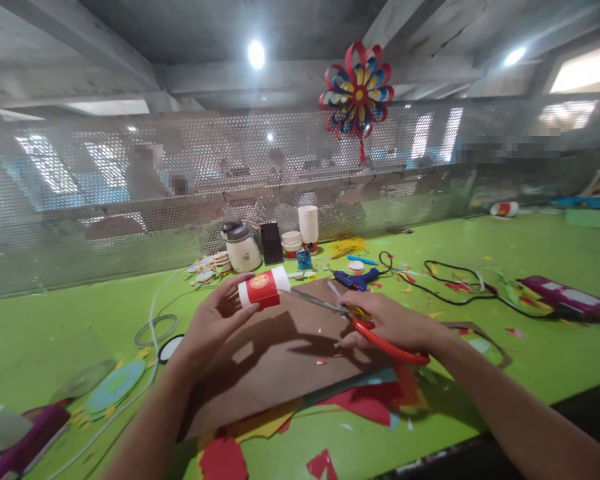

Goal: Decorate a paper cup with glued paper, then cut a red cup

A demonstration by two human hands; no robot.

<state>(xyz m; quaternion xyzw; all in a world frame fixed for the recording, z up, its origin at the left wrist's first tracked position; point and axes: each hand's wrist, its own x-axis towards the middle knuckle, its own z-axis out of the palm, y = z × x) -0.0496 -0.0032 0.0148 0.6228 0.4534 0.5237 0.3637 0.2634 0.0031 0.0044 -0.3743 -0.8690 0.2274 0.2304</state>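
Observation:
My left hand (pixel 220 307) is wrapped around a red and white paper cup (pixel 263 291), which lies on its side in the air above a brown board (pixel 260 353). In my right hand (pixel 375 313) is a pair of red-handled scissors (pixel 385 341). Their blades point left, and the tips reach the white rim of the cup. Whether the blades have cut into the paper, I cannot tell. Under the board's front edge lie sheets of red paper (pixel 365 403) and other coloured paper.
A blue glue gun (pixel 356 279), a white jug (pixel 243 248), a phone (pixel 272 243) and a stack of paper cups (pixel 308 225) stand behind the board. Purple power strips (pixel 565 295) and cables lie at both sides. A paper flower (pixel 359 93) hangs by the perforated screen (pixel 190 200).

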